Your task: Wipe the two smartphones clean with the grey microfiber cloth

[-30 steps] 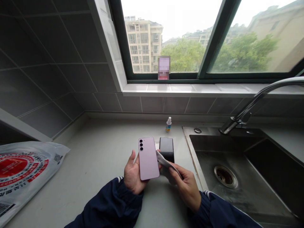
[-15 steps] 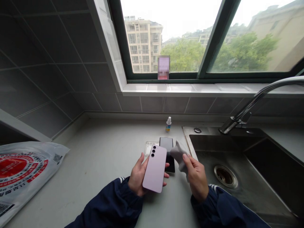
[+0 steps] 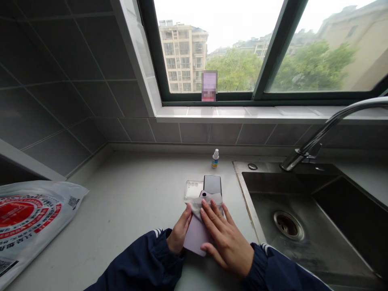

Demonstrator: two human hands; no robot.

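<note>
My left hand (image 3: 179, 232) is closed round the left edge of a pale lilac smartphone (image 3: 195, 237), its back turned up and one camera lens showing. A thin grey cloth (image 3: 196, 207) lies over the upper part of that back. On top of the cloth my right hand (image 3: 226, 239) rests flat, fingers stretched out, the thumb low by the phone's lower edge. Just beyond are a clear phone case (image 3: 193, 188) and a dark-screened phone (image 3: 212, 184), both lying on the counter and partly covered from view. Farther back a small white-capped bottle (image 3: 215, 159) stands upright.
To the right is a steel sink (image 3: 238, 171) with a curved tap (image 3: 313, 139). A printed plastic bag (image 3: 39, 218) lies on the counter (image 3: 133, 202) at left. A window (image 3: 236, 48) rises behind the tiled wall.
My right hand has moved left and laid the cloth on the phone's back, going from a pinch to flat fingers. The phone's lower end has dropped slightly.
</note>
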